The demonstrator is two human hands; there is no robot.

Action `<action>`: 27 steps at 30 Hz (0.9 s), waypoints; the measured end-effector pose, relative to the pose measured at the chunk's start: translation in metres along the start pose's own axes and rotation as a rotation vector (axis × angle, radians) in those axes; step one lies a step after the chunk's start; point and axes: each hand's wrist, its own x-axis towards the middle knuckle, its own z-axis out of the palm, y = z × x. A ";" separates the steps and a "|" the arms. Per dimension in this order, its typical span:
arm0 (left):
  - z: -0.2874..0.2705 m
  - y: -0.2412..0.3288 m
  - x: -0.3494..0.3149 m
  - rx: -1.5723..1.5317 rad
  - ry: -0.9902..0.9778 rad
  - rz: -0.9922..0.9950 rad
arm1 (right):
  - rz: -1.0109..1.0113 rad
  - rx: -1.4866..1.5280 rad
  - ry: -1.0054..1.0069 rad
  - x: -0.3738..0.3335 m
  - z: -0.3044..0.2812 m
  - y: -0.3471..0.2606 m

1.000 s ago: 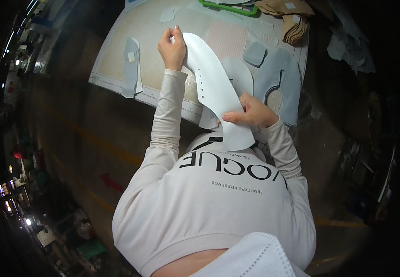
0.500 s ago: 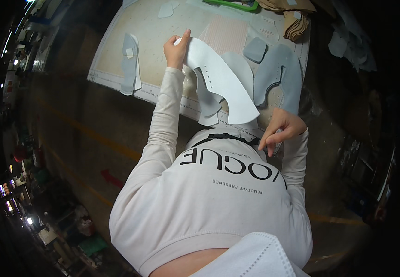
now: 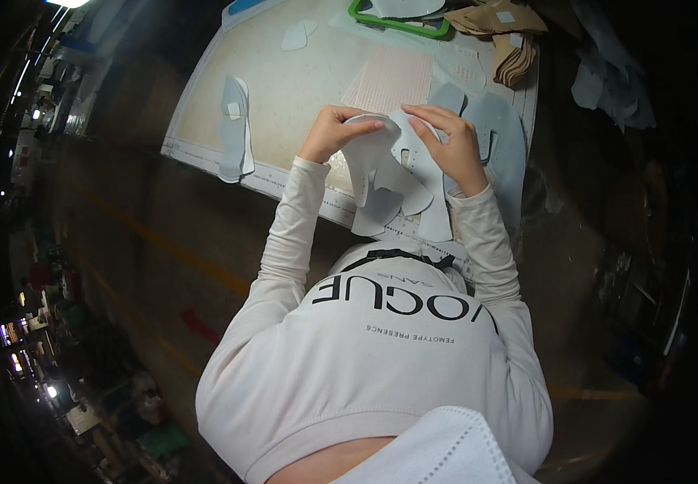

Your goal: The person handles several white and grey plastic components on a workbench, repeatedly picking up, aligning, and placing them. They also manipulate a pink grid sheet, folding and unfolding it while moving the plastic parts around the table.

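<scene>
Over the near part of the table, my left hand (image 3: 337,133) pinches the top edge of a pale, curved shoe upper piece (image 3: 371,141), thumb on its face. Close beside it, my right hand (image 3: 450,145) has its thumb and fingertips at the upper edge of a white shoe upper piece (image 3: 425,173) with a row of small holes and a slot. The two pieces overlap, so how they meet between my hands is partly hidden. Under them lies another grey piece (image 3: 377,211). Right of my right hand rest blue-grey pieces (image 3: 510,153).
A pink striped sheet (image 3: 393,77) lies beyond my hands. A green-rimmed tray (image 3: 401,28) stands at the far edge, with a stack of brown pieces (image 3: 514,60) to its right. Slim grey pieces (image 3: 236,129) lie at the table's left.
My right hand has risen from near my body to the top edge of the pieces. My left hand has come slightly nearer and right, and its piece has turned.
</scene>
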 end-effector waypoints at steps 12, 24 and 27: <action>0.042 0.035 0.008 0.120 -0.150 0.047 | 0.073 -0.165 0.197 0.005 0.012 -0.010; 0.064 0.036 -0.005 -0.027 -0.193 -0.030 | 0.109 -0.281 0.403 0.029 -0.017 0.006; 0.067 0.038 -0.011 -0.076 -0.193 -0.033 | 0.093 -0.305 0.475 0.039 -0.021 0.015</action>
